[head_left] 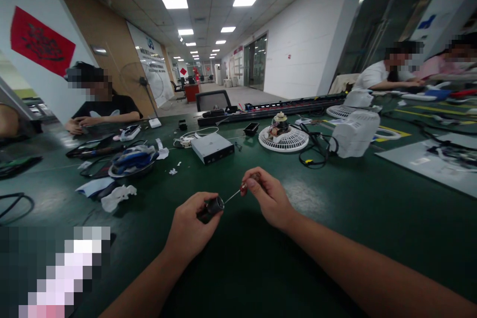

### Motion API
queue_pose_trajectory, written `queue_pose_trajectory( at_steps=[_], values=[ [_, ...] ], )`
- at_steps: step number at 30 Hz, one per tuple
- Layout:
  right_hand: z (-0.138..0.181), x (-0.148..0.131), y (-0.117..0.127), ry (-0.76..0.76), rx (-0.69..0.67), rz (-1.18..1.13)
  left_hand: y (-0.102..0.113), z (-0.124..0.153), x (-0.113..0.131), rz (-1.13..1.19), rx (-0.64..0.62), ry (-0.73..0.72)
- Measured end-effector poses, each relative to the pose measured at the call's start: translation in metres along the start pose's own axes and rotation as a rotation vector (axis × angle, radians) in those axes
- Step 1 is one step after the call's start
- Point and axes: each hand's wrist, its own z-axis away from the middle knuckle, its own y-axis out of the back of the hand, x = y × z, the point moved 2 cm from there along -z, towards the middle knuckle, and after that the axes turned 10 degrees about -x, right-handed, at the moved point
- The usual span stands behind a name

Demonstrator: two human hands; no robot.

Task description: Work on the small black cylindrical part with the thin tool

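Note:
My left hand (194, 223) is closed around a short black cylindrical part (213, 207), its round open end turned toward the right. In my right hand (270, 196) is a screwdriver (244, 188) with a reddish, see-through handle, pinched between thumb and fingers. The thin metal shaft slants down to the left, and its tip meets the open end of the black part; how far it reaches inside cannot be made out. Both hands are held above the green table (238, 268).
Beyond my hands lie a grey disc drive (212, 148), a small black tray (251, 129) and a white fan part with exposed motor (283, 134). White housings (356, 134) and black cables stand right. A blue clothes iron (134, 159) lies left. Other people sit around the table.

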Motion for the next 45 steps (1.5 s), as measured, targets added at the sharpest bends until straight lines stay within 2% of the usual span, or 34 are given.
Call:
queue_pose_trajectory(
  at_steps=[3,8,12,18,22,27,32,36,41,45],
  values=[
    [-0.0003,0.0001,0.0003,0.001,0.033,-0.014,0.0008,0.0002,0.0008,0.006,0.007,0.003],
    [0.0008,-0.0036,0.0002,-0.008,0.023,0.129,-0.0008,0.0001,0.0004,-0.012,0.007,0.009],
    [0.0011,-0.002,-0.0002,-0.004,-0.002,0.024,-0.0012,0.0002,0.0008,-0.031,0.007,-0.014],
    [-0.0018,0.0031,0.0001,-0.05,0.067,0.005,-0.0005,0.0003,0.0013,-0.024,0.01,-0.004],
    [-0.0031,0.0036,-0.0004,-0.042,0.04,-0.083,-0.0002,-0.0001,0.0015,-0.04,0.023,-0.018],
    [-0.0014,0.0031,-0.0009,-0.041,0.043,0.006,0.0001,-0.0003,0.0002,-0.037,0.001,0.008],
    [-0.0004,0.004,-0.0011,-0.02,0.04,-0.044,0.0001,0.0001,0.0006,-0.027,-0.023,0.004],
    [0.0,0.0027,-0.0014,-0.027,0.035,0.044,-0.0004,0.0,0.0007,-0.019,-0.028,0.004],
    [0.0006,-0.0002,-0.0033,-0.006,-0.006,-0.016,-0.0014,-0.0007,0.0014,0.003,-0.042,-0.022],
    [0.0001,-0.004,-0.0029,-0.013,-0.004,0.094,-0.0008,-0.0001,0.0009,-0.008,-0.028,-0.035]
  ],
)
